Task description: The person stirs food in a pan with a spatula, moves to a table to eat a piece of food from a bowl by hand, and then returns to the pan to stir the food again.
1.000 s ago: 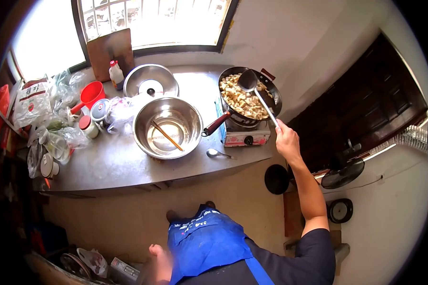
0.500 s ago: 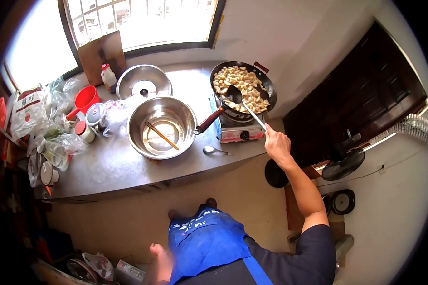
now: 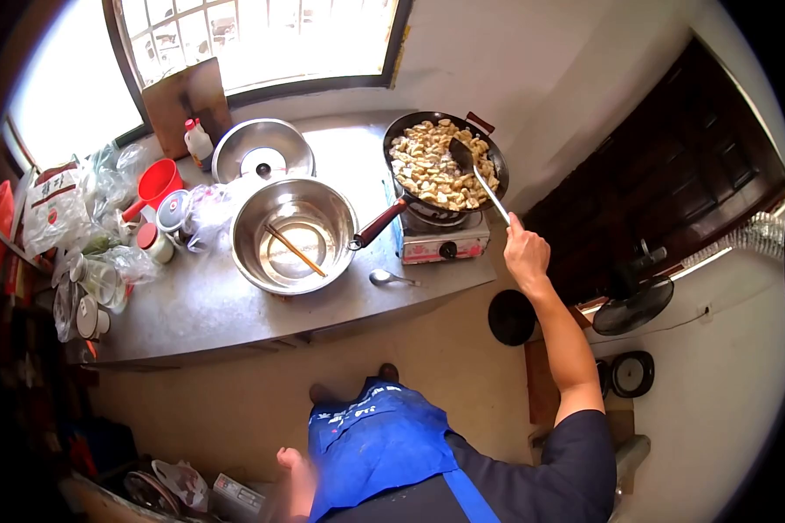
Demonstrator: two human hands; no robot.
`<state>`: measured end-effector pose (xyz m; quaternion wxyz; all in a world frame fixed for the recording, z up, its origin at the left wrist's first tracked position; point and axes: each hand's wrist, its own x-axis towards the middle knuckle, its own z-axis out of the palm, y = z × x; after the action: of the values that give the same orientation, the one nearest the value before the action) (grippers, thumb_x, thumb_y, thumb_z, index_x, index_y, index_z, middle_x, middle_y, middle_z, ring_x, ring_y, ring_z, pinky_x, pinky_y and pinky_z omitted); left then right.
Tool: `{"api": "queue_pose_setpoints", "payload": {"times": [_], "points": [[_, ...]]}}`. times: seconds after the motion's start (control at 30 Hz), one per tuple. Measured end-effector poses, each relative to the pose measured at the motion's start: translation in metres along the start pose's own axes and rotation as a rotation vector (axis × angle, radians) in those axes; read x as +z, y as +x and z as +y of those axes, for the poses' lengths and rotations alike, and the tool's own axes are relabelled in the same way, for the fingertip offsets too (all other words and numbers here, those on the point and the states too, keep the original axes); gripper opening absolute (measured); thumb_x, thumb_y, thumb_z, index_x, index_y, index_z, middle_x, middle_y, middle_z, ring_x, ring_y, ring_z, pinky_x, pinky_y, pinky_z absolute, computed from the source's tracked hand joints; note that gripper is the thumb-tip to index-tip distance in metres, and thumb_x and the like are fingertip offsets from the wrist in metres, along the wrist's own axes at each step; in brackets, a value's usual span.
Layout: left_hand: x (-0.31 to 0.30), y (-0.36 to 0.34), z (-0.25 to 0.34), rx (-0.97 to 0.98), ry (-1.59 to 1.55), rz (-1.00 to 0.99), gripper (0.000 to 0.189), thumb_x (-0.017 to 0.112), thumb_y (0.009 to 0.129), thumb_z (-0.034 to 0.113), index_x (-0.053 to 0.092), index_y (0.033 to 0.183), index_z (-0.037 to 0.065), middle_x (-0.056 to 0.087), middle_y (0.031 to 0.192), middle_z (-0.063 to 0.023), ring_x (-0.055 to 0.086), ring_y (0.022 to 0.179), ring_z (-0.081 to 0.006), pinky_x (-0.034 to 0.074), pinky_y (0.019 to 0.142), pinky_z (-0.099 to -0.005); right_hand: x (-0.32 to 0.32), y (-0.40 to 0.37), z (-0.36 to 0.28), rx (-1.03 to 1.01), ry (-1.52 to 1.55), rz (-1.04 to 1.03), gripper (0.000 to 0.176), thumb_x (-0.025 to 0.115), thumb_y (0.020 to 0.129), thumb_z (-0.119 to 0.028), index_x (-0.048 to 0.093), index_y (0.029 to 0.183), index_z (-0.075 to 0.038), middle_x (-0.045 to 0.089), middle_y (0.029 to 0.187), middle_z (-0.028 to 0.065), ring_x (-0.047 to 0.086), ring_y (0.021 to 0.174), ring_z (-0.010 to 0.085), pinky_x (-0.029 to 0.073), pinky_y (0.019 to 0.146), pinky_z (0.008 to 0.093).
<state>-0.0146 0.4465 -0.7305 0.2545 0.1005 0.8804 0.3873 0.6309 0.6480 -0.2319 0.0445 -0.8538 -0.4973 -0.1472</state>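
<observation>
Right hand [image 3: 526, 254] grips a spatula [image 3: 484, 187], blade among food [image 3: 419, 166] in the wok [image 3: 499, 170] on the stove [image 3: 440, 247] at the counter's [image 3: 209, 309] right end. Left hand [image 3: 292, 479] hangs low, blurred, its fingers unreadable.

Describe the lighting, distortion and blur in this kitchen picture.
Head view: the fisheye lens bends the counter and blackens the corners; the window is blown out, throwing glare on the counter's far end; the left hand at the bottom is blurred; the right hand gripping the spatula looks sharp.
</observation>
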Motion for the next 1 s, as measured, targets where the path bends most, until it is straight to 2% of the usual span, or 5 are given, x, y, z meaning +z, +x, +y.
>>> {"api": "queue_pose_setpoints", "payload": {"times": [0.27, 0.47, 0.57, 0.93, 1.0], "points": [[-0.005, -0.006, -0.001, -0.047, -0.109, -0.14, 0.016, 0.05, 0.078, -0.002, 0.065, 0.076, -0.009, 0.067, 0.082, -0.014, 0.059, 0.073, -0.0226, 0.051, 0.068, -0.0396, -0.017, 0.018, 0.031, 0.061, -0.075, 0.138, 0.036, 0.05, 0.098, -0.022, 0.062, 0.129, -0.008, 0.068, 0.072, 0.0207, 0.068, 0.068, 0.0392, 0.055, 0.063, 0.0479], [-0.004, -0.008, 0.003, -0.022, 0.232, -0.173, 0.018, 0.05, 0.078, -0.001, 0.066, 0.08, -0.009, 0.067, 0.083, -0.014, 0.061, 0.075, -0.0228, 0.052, 0.069, -0.0399, -0.003, 0.039, 0.043, 0.103, -0.013, 0.05, 0.034, 0.051, 0.096, -0.019, 0.062, 0.125, -0.005, 0.07, 0.081, 0.0235, 0.069, 0.078, 0.0424, 0.054, 0.071, 0.0501], [0.005, -0.013, 0.001, 0.14, 0.211, 0.064, 0.019, 0.05, 0.079, 0.0, 0.067, 0.08, -0.008, 0.068, 0.084, -0.0141, 0.063, 0.075, -0.0237, 0.053, 0.069, -0.04, 0.006, 0.051, 0.038, 0.147, 0.087, -0.014, 0.034, 0.05, 0.096, -0.02, 0.063, 0.125, -0.007, 0.07, 0.093, 0.0251, 0.067, 0.089, 0.0429, 0.053, 0.079, 0.0516], [-0.022, -0.016, 0.001, -0.192, -0.377, -0.102, 0.021, 0.051, 0.08, 0.004, 0.068, 0.083, -0.008, 0.068, 0.09, -0.0153, 0.066, 0.08, -0.0264, 0.055, 0.072, -0.0426, 0.057, 0.082, 0.01, 0.141, 0.52, -0.094, 0.028, 0.054, 0.094, -0.024, 0.067, 0.113, -0.009, 0.068, 0.098, 0.0226, 0.064, 0.097, 0.0418, 0.05, 0.081, 0.0437], [-0.029, -0.021, -0.003, -0.099, -0.054, -0.074, 0.021, 0.051, 0.08, 0.004, 0.068, 0.082, -0.008, 0.068, 0.089, -0.0151, 0.066, 0.079, -0.0261, 0.055, 0.072, -0.0426, 0.041, 0.071, -0.007, 0.138, 0.5, -0.06, 0.026, 0.053, 0.095, -0.023, 0.067, 0.113, -0.009, 0.068, 0.097, 0.0226, 0.064, 0.096, 0.0424, 0.05, 0.081, 0.045]]}}
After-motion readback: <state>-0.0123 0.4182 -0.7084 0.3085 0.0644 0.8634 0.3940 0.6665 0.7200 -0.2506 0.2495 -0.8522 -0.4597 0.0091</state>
